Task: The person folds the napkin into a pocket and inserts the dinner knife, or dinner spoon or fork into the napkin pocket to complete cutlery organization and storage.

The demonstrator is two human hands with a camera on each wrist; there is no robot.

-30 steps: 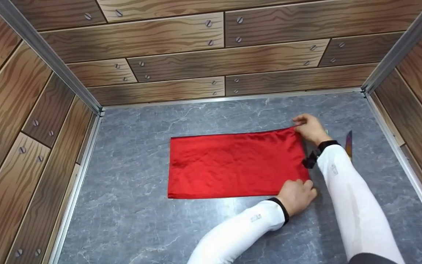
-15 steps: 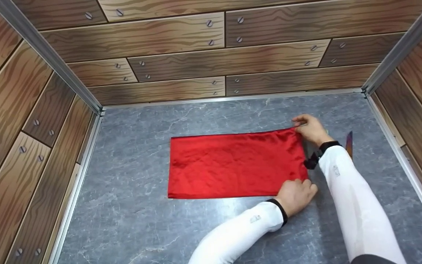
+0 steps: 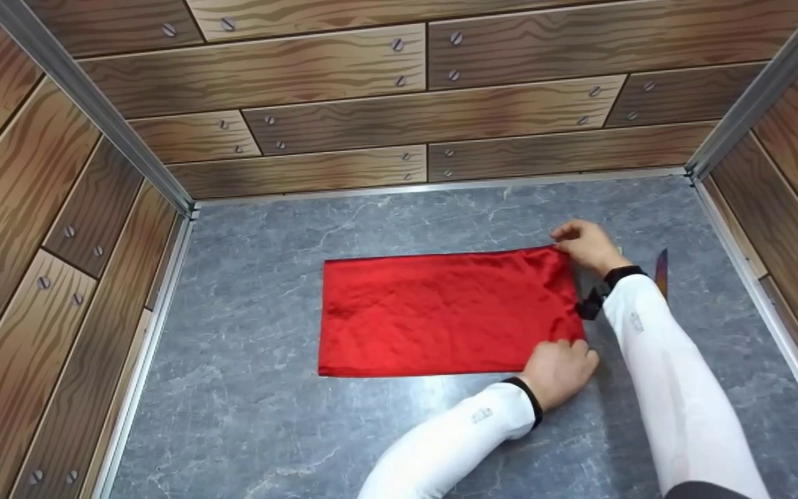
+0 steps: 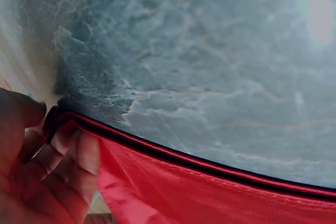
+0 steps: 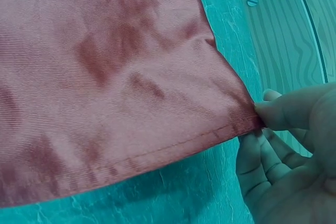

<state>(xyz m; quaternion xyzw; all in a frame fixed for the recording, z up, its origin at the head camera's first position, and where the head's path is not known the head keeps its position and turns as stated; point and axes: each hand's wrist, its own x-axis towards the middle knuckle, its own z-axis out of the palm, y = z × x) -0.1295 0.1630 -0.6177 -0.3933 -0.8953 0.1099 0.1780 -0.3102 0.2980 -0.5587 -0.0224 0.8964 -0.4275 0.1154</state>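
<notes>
A red satin cloth (image 3: 440, 312), folded into a rectangle, lies on the grey marbled surface. At its near right corner my left hand (image 3: 560, 374) grips the edge; in the left wrist view, layered dark-lined edges of the cloth (image 4: 157, 182) run from the fingers (image 4: 86, 153). My right hand (image 3: 587, 246) pinches the far right corner between thumb and fingers, as the right wrist view shows beside the stitched hem of the cloth (image 5: 131, 103). That right end looks slightly raised and wrinkled, while the left end lies flat.
A pointed, multicoloured blade (image 3: 661, 272) lies right of my right wrist, partly hidden by the sleeve. A small pale thing (image 3: 619, 250) peeks out behind that wrist. Wood-patterned walls (image 3: 427, 104) enclose the surface at the back and both sides.
My right hand has come slightly nearer and lower with the far corner of the cloth. My left hand has hardly moved, and both grips stay the same.
</notes>
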